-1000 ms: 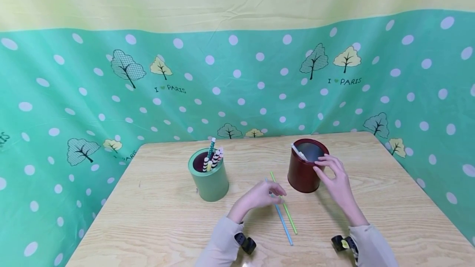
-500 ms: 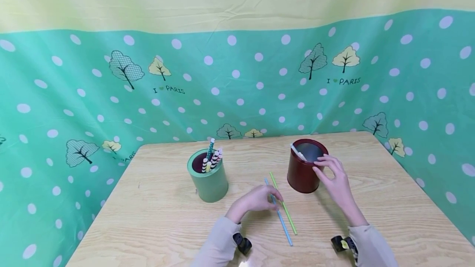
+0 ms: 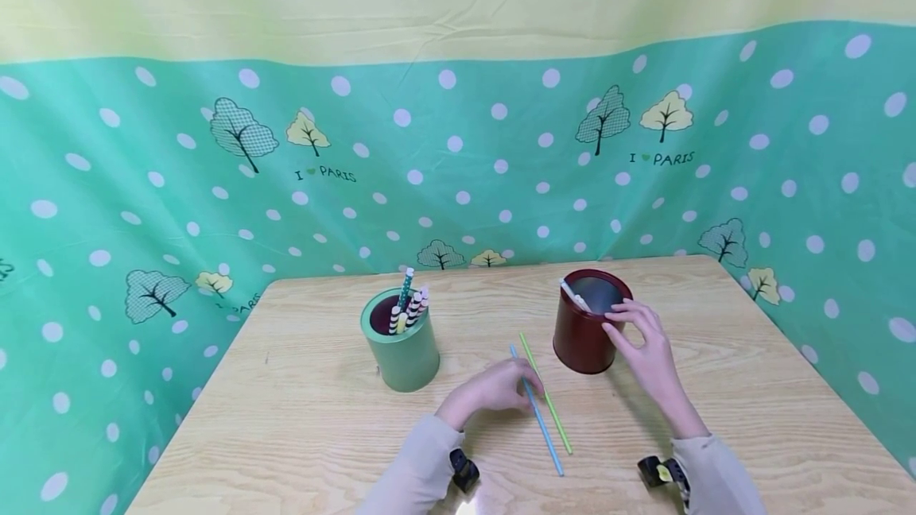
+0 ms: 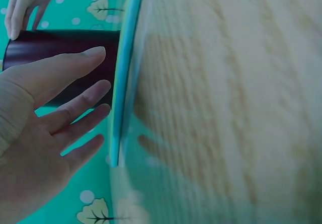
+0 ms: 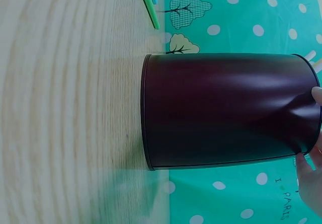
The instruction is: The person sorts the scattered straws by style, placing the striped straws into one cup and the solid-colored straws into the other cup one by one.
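A light blue straw (image 3: 547, 439) and a green straw (image 3: 558, 420) lie side by side on the wooden table. My left hand (image 3: 501, 386) is low over their upper half, the fingertips right at the blue straw. In the left wrist view its thumb and fingers (image 4: 75, 105) are loosely bent and apart from each other. To the right stands an upright dark red canister (image 3: 581, 344) with a few white sticks leaning inside. My right hand (image 3: 651, 352) holds its rim between thumb and fingers. The right wrist view shows the canister's side (image 5: 226, 108) with fingertips at the rim.
A green canister (image 3: 408, 356) holding several patterned sticks (image 3: 409, 312) stands on the left of the wooden table (image 3: 300, 435). Behind the table hangs a dotted green and yellow cloth (image 3: 472, 141). Both wrists wear a small black camera.
My left hand has come slightly left and lower toward the straws, its fingers now over the blue straw. The right hand stays at the red canister's rim.
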`<state>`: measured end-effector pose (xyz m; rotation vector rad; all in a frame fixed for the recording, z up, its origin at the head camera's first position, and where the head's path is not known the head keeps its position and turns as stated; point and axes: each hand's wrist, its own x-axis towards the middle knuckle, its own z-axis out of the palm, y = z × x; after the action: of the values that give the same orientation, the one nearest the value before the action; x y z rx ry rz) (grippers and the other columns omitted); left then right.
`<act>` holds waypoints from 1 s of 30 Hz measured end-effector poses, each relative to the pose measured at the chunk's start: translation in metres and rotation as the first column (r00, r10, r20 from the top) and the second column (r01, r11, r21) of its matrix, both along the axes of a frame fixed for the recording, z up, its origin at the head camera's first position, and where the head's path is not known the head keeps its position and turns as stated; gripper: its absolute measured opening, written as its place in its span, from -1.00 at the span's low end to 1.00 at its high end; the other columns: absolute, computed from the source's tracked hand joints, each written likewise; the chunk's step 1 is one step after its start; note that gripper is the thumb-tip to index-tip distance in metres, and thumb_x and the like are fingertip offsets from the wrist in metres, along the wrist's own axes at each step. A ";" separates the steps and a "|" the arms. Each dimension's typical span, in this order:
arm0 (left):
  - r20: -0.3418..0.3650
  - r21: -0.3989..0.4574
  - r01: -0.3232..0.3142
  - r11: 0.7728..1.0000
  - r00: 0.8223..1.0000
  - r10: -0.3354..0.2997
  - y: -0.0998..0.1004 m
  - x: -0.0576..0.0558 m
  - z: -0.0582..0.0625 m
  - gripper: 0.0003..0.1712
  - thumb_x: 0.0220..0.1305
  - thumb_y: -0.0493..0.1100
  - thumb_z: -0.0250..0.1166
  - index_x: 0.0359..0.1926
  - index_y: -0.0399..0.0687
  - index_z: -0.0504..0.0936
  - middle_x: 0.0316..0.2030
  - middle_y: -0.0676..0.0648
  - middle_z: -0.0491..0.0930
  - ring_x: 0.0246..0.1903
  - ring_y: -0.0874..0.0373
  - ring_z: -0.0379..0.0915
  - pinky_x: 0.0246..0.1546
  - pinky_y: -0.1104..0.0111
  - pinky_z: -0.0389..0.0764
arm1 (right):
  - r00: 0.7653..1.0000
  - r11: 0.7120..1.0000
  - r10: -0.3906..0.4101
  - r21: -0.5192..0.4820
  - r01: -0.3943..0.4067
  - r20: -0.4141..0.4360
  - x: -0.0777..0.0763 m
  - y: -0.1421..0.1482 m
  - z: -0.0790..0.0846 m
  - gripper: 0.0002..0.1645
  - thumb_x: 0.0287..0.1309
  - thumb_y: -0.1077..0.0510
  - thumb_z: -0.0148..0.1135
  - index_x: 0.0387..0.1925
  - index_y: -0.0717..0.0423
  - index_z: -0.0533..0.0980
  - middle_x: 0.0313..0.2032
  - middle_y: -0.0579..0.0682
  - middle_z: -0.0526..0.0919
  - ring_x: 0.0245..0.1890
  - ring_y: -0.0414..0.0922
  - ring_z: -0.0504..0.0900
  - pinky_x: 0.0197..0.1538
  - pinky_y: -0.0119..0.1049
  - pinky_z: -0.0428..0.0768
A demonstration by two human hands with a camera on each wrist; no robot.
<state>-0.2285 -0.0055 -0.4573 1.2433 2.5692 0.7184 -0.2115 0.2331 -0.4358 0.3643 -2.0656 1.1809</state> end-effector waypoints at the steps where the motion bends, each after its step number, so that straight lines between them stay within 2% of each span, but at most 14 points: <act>1: -0.011 -0.002 0.005 1.000 1.000 -0.005 0.000 0.000 -0.001 -0.75 -0.18 -0.27 0.39 -0.34 -0.06 0.64 -0.32 0.10 0.54 -0.25 0.33 0.36 -0.20 0.64 0.32 | 1.000 1.000 0.001 -0.003 -0.001 -0.001 0.000 0.000 0.000 -0.73 -0.22 0.49 0.29 -0.35 0.29 0.56 -0.21 0.18 0.51 0.04 -0.08 0.31 0.13 -0.61 0.12; 4: -0.023 -0.006 0.013 1.000 1.000 -0.013 0.001 0.000 -0.003 -0.76 -0.19 -0.27 0.39 -0.37 -0.05 0.65 -0.33 0.09 0.53 -0.25 0.32 0.35 -0.21 0.64 0.30 | 1.000 1.000 0.000 -0.003 0.000 -0.002 0.000 0.000 0.000 -0.70 -0.25 0.50 0.30 -0.34 0.28 0.57 -0.20 0.19 0.51 0.02 0.04 0.31 0.13 -0.61 0.11; 6: -0.022 -0.015 0.010 1.000 1.000 -0.011 0.001 0.000 -0.003 -0.77 -0.19 -0.26 0.39 -0.37 -0.04 0.65 -0.34 0.10 0.52 -0.26 0.32 0.34 -0.22 0.65 0.28 | 1.000 1.000 -0.002 0.000 0.002 0.002 0.000 0.000 0.000 -0.70 -0.24 0.50 0.30 -0.34 0.27 0.57 -0.19 0.18 0.51 0.02 0.06 0.31 0.14 -0.61 0.11; 15: -0.024 -0.027 0.032 0.999 0.999 -0.033 0.003 -0.001 -0.004 -0.78 -0.20 -0.29 0.40 -0.39 -0.05 0.66 -0.38 0.10 0.52 -0.32 0.32 0.34 -0.28 0.68 0.27 | 1.000 1.000 0.006 0.020 -0.006 0.004 0.001 0.001 0.001 -0.76 -0.15 0.41 0.29 -0.32 0.25 0.56 -0.17 0.12 0.51 0.06 -0.19 0.29 0.14 -0.59 0.13; 26: -0.030 -0.070 0.029 0.997 0.999 -0.031 0.004 -0.002 -0.011 -0.80 -0.17 -0.25 0.40 -0.40 0.01 0.66 -0.35 0.13 0.47 -0.27 0.36 0.29 -0.22 0.66 0.25 | 1.000 1.000 0.003 0.022 -0.003 0.010 0.001 0.002 0.000 -0.75 -0.14 0.38 0.30 -0.30 0.22 0.57 -0.16 0.08 0.51 0.08 -0.24 0.27 0.14 -0.59 0.12; 30: -0.042 -0.075 0.045 0.996 0.998 -0.048 0.004 -0.002 -0.013 -0.83 -0.16 -0.25 0.39 -0.42 0.02 0.67 -0.36 0.14 0.45 -0.28 0.37 0.28 -0.19 0.66 0.25 | 1.000 1.000 0.004 0.024 -0.004 0.010 0.002 0.001 0.001 -0.76 -0.14 0.38 0.30 -0.30 0.22 0.57 -0.16 0.09 0.51 0.08 -0.23 0.27 0.14 -0.59 0.12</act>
<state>-0.2308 -0.0017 -0.4700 1.3044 2.5670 0.5870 -0.2100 0.2345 -0.4353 0.3747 -2.0896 1.1631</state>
